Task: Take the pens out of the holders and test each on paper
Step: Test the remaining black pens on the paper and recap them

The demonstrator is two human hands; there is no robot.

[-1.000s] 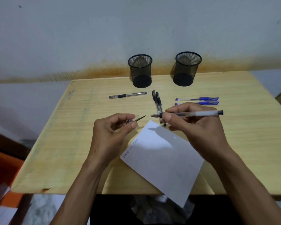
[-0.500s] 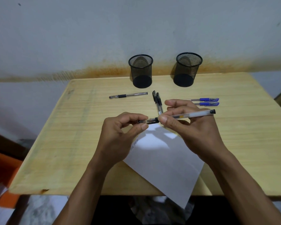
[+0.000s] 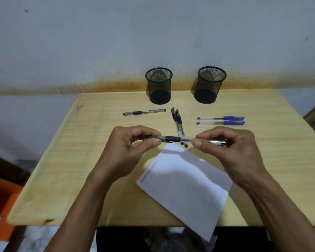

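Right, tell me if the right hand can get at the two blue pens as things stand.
Probably yes, once it is freed. The right hand grips the black pen together with the left hand, so it must let go first. The two blue pens lie on bare table just beyond it, with nothing between.

We see a table [image 3: 65,160] of pale wood with a smooth, faintly grained top; on it two holders [image 3: 159,85] [image 3: 210,84] of black wire mesh, matt; the paper [image 3: 187,186] is white and matt; the pen [image 3: 173,139] we hold is clear glossy plastic with a dark, ribbed grip; the blue pens [image 3: 220,118] [image 3: 220,123] show the same clear plastic; the wall [image 3: 153,33] is matt, rust-stained plaster.
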